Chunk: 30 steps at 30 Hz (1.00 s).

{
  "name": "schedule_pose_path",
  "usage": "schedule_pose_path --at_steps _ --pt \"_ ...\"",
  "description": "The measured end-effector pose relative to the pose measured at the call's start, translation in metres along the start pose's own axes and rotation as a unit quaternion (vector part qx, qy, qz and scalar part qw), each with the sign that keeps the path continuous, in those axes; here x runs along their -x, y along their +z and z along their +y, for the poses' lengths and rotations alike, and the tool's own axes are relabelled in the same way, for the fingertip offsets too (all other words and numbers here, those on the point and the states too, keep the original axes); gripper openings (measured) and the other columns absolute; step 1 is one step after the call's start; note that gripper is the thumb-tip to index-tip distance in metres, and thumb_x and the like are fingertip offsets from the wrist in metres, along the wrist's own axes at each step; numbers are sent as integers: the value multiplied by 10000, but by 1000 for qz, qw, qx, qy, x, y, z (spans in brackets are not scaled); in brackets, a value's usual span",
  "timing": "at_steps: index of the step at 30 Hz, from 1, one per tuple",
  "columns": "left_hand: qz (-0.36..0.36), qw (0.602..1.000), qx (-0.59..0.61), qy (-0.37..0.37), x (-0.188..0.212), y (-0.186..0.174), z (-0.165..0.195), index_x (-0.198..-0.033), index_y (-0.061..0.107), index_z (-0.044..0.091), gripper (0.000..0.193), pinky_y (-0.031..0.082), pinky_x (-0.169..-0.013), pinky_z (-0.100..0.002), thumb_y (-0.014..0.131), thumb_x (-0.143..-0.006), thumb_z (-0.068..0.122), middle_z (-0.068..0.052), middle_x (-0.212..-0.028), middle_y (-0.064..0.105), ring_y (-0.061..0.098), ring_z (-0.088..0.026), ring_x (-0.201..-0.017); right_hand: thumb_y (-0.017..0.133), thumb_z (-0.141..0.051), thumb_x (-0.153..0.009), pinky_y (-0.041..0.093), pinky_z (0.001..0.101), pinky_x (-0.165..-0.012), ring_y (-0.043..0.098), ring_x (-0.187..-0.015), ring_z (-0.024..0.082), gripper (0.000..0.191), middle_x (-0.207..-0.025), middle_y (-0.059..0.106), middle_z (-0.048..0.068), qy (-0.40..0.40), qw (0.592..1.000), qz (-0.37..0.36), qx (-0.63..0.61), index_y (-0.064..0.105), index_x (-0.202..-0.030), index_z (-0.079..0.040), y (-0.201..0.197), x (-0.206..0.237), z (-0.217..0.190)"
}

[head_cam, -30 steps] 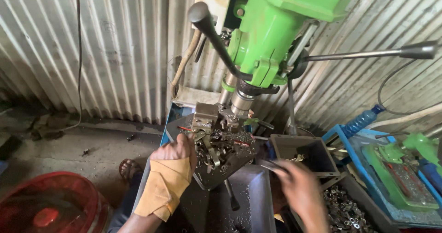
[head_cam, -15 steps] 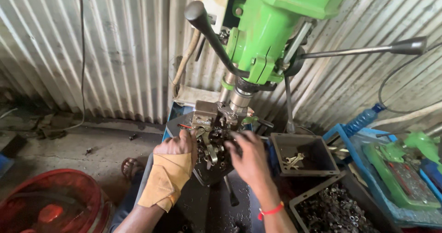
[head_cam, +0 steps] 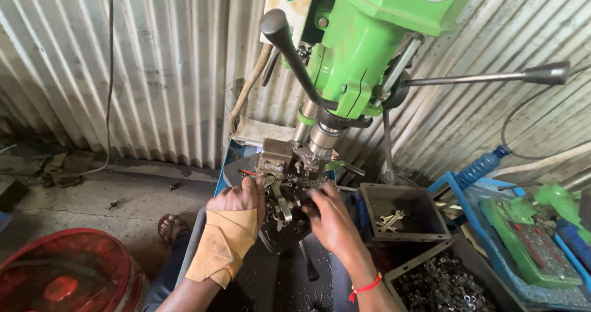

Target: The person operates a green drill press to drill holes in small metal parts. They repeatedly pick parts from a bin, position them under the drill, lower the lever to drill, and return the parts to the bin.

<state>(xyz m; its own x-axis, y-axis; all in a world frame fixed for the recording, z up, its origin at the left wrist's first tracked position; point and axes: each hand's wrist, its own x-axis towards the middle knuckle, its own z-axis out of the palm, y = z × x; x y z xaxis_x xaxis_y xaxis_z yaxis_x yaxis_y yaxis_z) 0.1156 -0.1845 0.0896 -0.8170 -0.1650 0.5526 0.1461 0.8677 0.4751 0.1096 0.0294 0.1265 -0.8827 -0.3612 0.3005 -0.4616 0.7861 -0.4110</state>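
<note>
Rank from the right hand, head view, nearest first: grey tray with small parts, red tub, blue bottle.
From the right hand:
1. Grey tray, just to its right, a few small metal parts inside.
2. Blue bottle, farther right and up, against the corrugated wall.
3. Red tub, far left on the floor, beyond the left hand.

Fingertips of both hands are hidden among the clamp parts on the drill table (head_cam: pixel 280 226) (grip state can't be told). Drill press head (head_cam: pixel 394 16) is cut off at the top edge; red tub (head_cam: pixel 61 275) is cropped bottom-left.
</note>
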Motion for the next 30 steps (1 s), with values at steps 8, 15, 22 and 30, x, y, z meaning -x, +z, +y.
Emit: schedule_pose_path --at_steps 8,15,22,30 --pt "16 1000 12 12 2 2 -2 -834 547 93 294 531 -489 -474 571 -1014 325 -129 -612 677 682 -347 -561 686 99 -721 473 478 -969 543 -1139 440 509 -1193 568 207 10 998 -31 56 600 -1216 17 -5 2 -5" --pt "19 999 24 15 1 -2 0 -827 543 93 299 527 -488 -475 572 -1015 324 -131 -610 674 678 -348 -556 697 70 -791 479 475 -984 574 -1156 413 415 -1209 628 190 40 997 -12 58 634 -1193 -9 -7 2 -1" --pt "20 999 43 12 -1 -5 1 -837 552 85 287 516 -456 -475 572 -1011 312 -124 -596 666 675 -345 -537 701 -78 -895 558 371 -890 710 -1018 280 334 -1142 700 143 118 990 21 -76 655 -1221 -28 -6 4 16" --pt "30 999 30 26 -2 -13 1 -828 548 87 269 512 -465 -477 578 -1009 283 -128 -575 647 661 -350 -533 687 -40 -911 618 373 -885 732 -950 248 167 -1058 755 141 312 660 70 -680 698 -1060 35 17 -25 38"
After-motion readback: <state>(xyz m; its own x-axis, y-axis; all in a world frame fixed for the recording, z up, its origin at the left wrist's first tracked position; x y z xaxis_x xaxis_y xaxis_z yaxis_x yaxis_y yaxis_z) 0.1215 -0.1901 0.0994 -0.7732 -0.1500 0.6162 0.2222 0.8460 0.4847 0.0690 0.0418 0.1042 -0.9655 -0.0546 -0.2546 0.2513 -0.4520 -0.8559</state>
